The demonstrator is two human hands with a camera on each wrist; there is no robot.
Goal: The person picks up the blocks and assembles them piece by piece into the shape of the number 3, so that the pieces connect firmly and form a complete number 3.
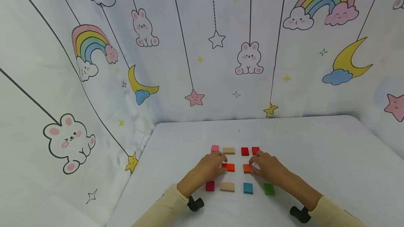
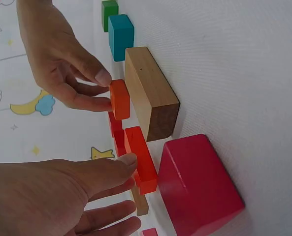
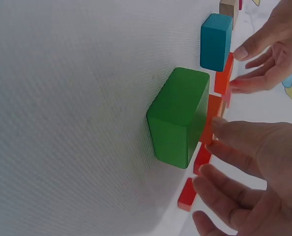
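In the middle row of blocks, my left hand (image 1: 209, 165) holds the left end of a long red-orange block (image 1: 229, 167) between thumb and fingers. Across a small gap, my right hand (image 1: 269, 167) pinches a shorter orange block (image 1: 247, 169); its thumb (image 3: 218, 127) and index fingertip meet the block's edge in the right wrist view. Both blocks lie low at the white table. Nearer the body stand a crimson block (image 2: 197, 184), a wooden block (image 2: 150, 91), a teal-blue block (image 3: 216, 42) and a green block (image 3: 178, 115).
Behind the hands, a back row has a pink block (image 1: 215, 148), a wooden block (image 1: 228, 151), a red block (image 1: 244, 151) and another red block (image 1: 255, 150), partly behind the right fingers. A printed curtain (image 1: 176, 62) borders the white table (image 1: 331, 157) at the back and left.
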